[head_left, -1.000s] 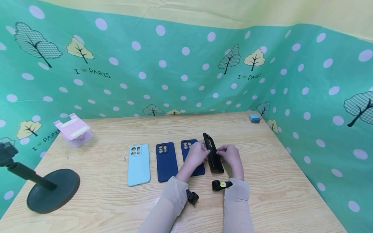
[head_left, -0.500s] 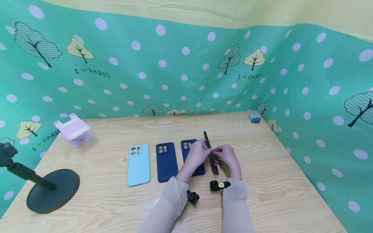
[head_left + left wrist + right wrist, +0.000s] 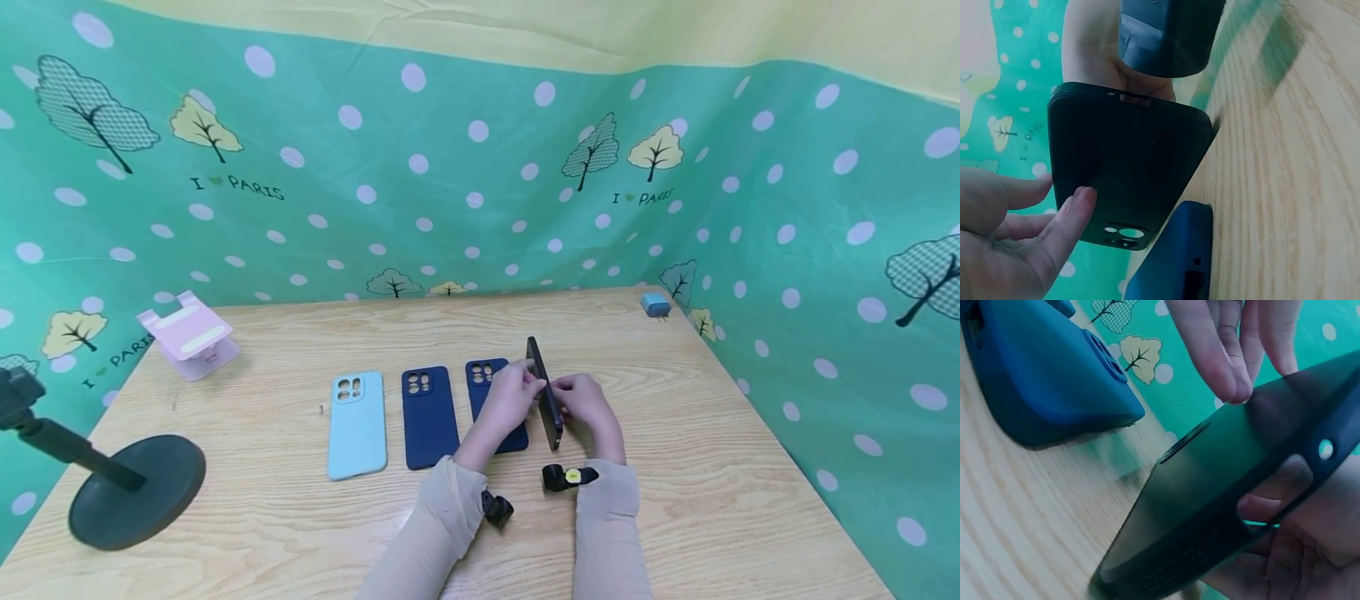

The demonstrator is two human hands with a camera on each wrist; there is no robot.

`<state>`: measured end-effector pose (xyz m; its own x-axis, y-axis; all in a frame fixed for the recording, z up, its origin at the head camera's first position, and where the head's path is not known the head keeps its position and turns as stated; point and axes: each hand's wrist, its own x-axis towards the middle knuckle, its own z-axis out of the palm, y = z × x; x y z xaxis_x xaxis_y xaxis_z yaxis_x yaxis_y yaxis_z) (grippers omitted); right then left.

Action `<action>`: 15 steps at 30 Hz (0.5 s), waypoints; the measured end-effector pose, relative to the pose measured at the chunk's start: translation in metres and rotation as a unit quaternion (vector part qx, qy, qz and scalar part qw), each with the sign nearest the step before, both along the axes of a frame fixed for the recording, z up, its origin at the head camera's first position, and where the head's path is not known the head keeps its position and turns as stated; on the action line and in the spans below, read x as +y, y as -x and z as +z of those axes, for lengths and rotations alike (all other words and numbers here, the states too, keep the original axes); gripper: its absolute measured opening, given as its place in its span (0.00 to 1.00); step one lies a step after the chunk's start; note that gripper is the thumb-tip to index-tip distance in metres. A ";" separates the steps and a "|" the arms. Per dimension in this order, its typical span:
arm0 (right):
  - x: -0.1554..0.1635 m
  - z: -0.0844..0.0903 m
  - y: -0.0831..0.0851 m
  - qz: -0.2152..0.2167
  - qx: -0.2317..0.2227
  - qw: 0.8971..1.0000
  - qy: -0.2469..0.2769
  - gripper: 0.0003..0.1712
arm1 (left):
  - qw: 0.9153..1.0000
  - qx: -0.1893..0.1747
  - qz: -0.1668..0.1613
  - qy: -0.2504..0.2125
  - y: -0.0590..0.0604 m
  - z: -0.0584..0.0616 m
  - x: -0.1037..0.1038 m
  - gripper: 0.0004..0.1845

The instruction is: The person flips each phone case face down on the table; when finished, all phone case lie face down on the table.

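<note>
My left hand [image 3: 510,398] sits at centre frame in the head view, fingertips [image 3: 1079,206] pressed flat against the back of the black phone case [image 3: 545,392], fingers fairly straight rather than wrapped. My right hand [image 3: 592,408] pinches the same case from the other side, fingers curled into its open face. The case stands on its long edge on the wooden table [image 3: 675,467], nearly upright, camera cutout toward the far end. In the left wrist view its lower edge meets the wood just beside a dark blue case [image 3: 491,400], which lies flat partly under my left hand. Left of that lie a second dark blue case [image 3: 427,415] and a light blue case [image 3: 357,423], in a row, narrow gaps between them. Bare wood to the right of the black case runs to the table's right edge. A pink stand [image 3: 191,333] sits at left, a dark round-based stand [image 3: 135,487] lower left, a small blue charger [image 3: 655,305] at the far right corner.
</note>
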<state>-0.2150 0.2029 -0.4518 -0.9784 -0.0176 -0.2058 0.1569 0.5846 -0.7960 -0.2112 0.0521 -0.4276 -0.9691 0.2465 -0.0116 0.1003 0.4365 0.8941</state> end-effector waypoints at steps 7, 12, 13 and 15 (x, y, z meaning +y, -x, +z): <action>0.009 0.007 -0.002 -0.035 0.008 0.995 0.093 0.18 | 1.000 0.020 0.001 0.008 0.000 -0.004 0.002 0.22; 0.013 0.015 -0.003 -0.038 0.008 0.984 0.174 0.22 | 1.000 0.018 -0.002 0.004 -0.001 -0.004 0.002 0.22; 0.013 0.017 -0.004 -0.036 0.009 0.983 0.179 0.22 | 1.000 0.017 -0.004 0.002 -0.001 -0.004 0.003 0.23; 0.014 0.019 -0.004 -0.029 0.009 0.983 0.182 0.22 | 1.000 0.019 -0.004 0.006 -0.001 -0.005 0.003 0.23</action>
